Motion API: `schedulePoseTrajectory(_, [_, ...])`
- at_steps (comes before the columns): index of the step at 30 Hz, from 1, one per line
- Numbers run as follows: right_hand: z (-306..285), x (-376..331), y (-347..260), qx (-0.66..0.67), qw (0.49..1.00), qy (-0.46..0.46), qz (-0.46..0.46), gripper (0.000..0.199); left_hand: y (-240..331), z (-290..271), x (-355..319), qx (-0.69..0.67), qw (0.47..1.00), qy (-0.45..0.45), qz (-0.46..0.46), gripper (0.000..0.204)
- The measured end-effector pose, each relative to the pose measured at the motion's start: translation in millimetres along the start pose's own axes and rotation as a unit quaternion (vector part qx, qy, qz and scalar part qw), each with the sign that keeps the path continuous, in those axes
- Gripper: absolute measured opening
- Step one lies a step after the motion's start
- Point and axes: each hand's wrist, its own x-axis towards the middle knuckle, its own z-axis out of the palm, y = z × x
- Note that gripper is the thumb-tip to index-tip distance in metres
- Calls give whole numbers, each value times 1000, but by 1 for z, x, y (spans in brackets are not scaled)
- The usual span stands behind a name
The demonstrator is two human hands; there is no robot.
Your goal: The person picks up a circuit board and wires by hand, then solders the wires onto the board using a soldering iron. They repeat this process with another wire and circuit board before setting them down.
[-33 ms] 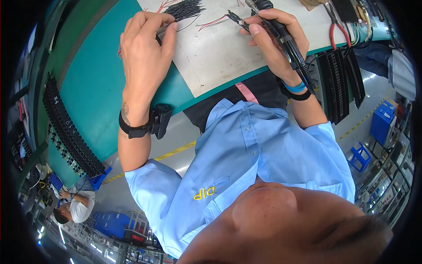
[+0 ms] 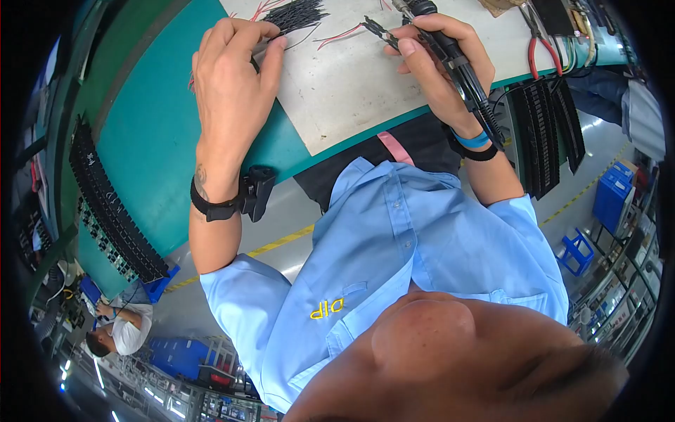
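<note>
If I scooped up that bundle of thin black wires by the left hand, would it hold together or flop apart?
The wire bundle looks loose: the strands fan out and strays lie apart on the grey mat, so it would likely splay and shed pieces. The strands seem thin and short, probably very light and bendy. The left hand already rests at its edge.

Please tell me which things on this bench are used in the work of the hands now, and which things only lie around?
In use:
- left hand, fingers on the bundle of thin black wires
- right hand, gripping the black pen-shaped tool
- grey mat under the work

Lying about:
- red-handled pliers
- black slotted racks
- loose red wires
</note>
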Motion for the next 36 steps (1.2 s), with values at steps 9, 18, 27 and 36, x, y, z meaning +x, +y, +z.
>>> schedulePoseTrajectory(9, [3,-4,-6,26,998,16,53,32,-18,-52,-17,75,995,-40,-55,10])
schedulePoseTrajectory(18, [5,-6,-5,33,998,14,57,32,-32,-41,-18,126,991,-37,-35,8])
schedulePoseTrajectory(27, [4,-3,-9,17,998,8,53,31,-31,-43,-18,122,991,-32,-35,7])
schedulePoseTrajectory(36, [5,-2,-4,8,1000,5,19,32,-18,-44,-10,95,995,-18,-25,8])
